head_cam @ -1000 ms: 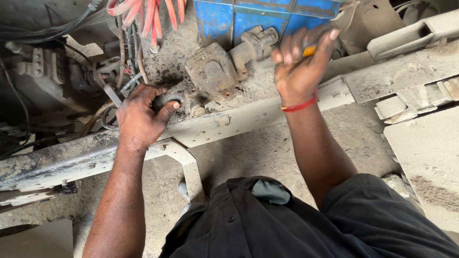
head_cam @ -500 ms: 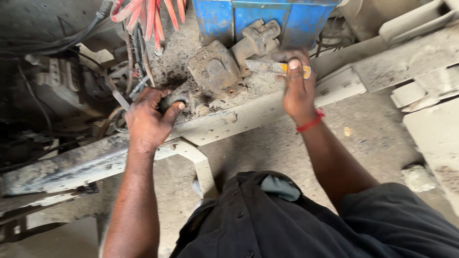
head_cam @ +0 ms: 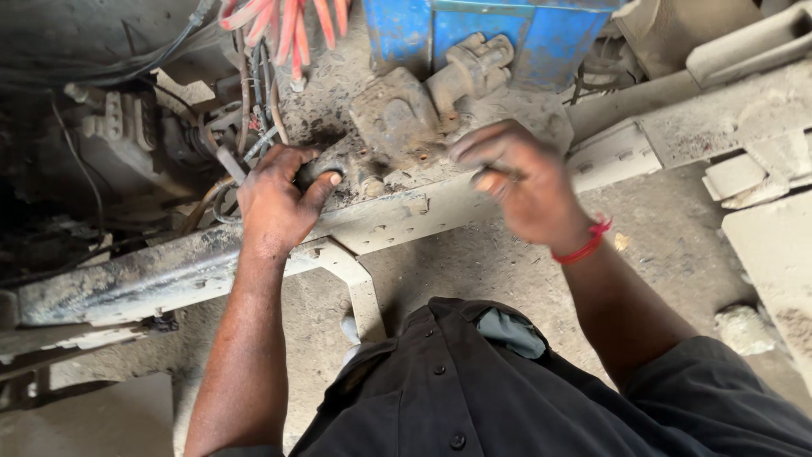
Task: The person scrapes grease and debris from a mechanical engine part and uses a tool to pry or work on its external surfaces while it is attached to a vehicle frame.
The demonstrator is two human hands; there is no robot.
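My left hand [head_cam: 275,203] grips a dark round part [head_cam: 315,172] at the left foot of a dusty cast metal unit [head_cam: 397,114] mounted on a vehicle frame rail [head_cam: 152,275]. My right hand [head_cam: 524,182], with a red band on the wrist, is blurred and closed around a small orange-handled tool [head_cam: 485,179], low against the right side of the unit. Most of the tool is hidden by my fingers.
A blue metal box [head_cam: 541,42] stands behind the unit. Orange-red hoses [head_cam: 279,25] and dark cables hang at the top left by engine parts [head_cam: 127,135]. A bent bracket [head_cam: 359,288] hangs under the rail. Dusty ground and concrete pieces [head_cam: 744,326] lie at the right.
My right hand came down from a raised position at the upper right to the right side of the cast unit, still holding the tool. My left hand kept its grip.
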